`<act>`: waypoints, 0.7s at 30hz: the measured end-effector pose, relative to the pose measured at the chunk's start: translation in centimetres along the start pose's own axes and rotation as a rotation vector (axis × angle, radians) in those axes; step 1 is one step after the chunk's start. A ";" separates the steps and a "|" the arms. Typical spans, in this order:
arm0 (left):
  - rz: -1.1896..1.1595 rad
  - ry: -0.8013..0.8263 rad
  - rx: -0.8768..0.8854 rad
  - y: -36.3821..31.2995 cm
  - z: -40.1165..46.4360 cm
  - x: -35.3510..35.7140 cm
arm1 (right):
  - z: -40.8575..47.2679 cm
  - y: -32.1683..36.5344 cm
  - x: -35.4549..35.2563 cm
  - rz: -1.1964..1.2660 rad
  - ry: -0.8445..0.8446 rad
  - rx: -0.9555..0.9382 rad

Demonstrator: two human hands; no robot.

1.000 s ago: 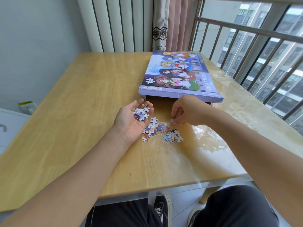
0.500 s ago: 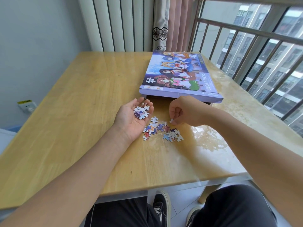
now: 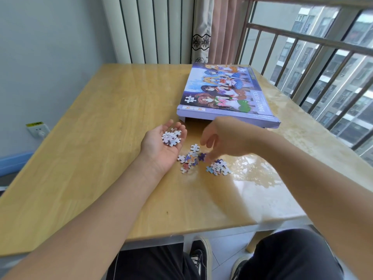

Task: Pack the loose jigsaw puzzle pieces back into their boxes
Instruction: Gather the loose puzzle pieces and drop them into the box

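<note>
My left hand (image 3: 161, 145) lies palm up on the wooden table (image 3: 96, 150), cupping a small heap of puzzle pieces (image 3: 171, 137). Just to its right, loose puzzle pieces (image 3: 191, 157) are scattered on the table, with a second small cluster (image 3: 219, 167) beside them. My right hand (image 3: 224, 138) hovers over these pieces, blurred, fingers pointing down toward them; whether it holds a piece I cannot tell. The purple puzzle box (image 3: 226, 93), printed with cartoon characters, lies flat behind both hands, its near end raised slightly off the table.
A window railing (image 3: 314, 63) runs along the table's right side. A curtain (image 3: 214, 29) and a white radiator (image 3: 153, 29) stand behind the table. A wall socket (image 3: 37, 130) is at the left. My knees and shoes show under the near edge.
My right hand has lifted from the loose pieces, swung left toward my left palm, and now reaches down over the scattered pieces again. My left hand stayed in place.
</note>
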State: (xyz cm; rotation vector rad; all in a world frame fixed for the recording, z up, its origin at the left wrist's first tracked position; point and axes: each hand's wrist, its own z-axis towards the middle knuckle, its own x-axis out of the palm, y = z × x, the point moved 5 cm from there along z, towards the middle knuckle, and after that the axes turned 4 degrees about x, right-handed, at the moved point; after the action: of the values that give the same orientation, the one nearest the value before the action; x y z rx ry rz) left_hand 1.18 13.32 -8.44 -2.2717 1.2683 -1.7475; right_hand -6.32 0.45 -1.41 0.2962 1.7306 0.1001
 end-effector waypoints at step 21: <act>0.041 0.022 -0.011 0.5 -0.1 0.4 | 0.6 -1.6 2.0 0.234 0.052 0.009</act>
State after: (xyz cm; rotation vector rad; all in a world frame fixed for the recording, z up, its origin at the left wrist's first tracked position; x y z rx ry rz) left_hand 0.77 12.79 -8.33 -2.2221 1.3214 -1.7618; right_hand -6.31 -0.62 -3.81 0.5069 1.7432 0.2726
